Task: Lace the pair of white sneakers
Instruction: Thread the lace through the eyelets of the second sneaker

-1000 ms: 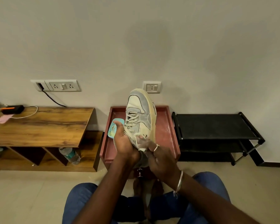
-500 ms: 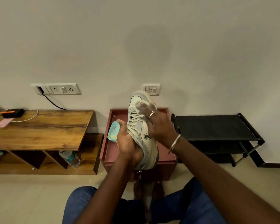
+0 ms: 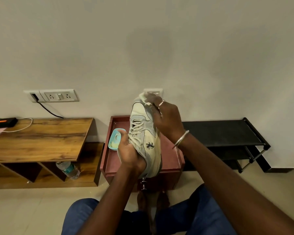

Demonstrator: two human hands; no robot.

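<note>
Now my right hand has travelled the whole length of the sneaker. A second ago it was down by the collar, close to my wrist; now it sits at the very tip of the toe. Its fingers are curled and pinch a small whitish cloth against the toe cap. My left hand has not let go: it grips the heel end, thumb lying up along the laces. The shoe hangs in the air between my hands, toe pointing away toward the wall, above the reddish box where a small teal dish lies just beside my left thumb. The shoe has also rolled a little, so the side with the dark emblem faces me.

What this tells me, I think, is that I am rubbing this shoe down rather than threading it. The laces already cross through the eyelets I can see, though whether they are tied off I cannot tell. The second sneaker is nowhere in view, so at best half the job looks done.
</note>
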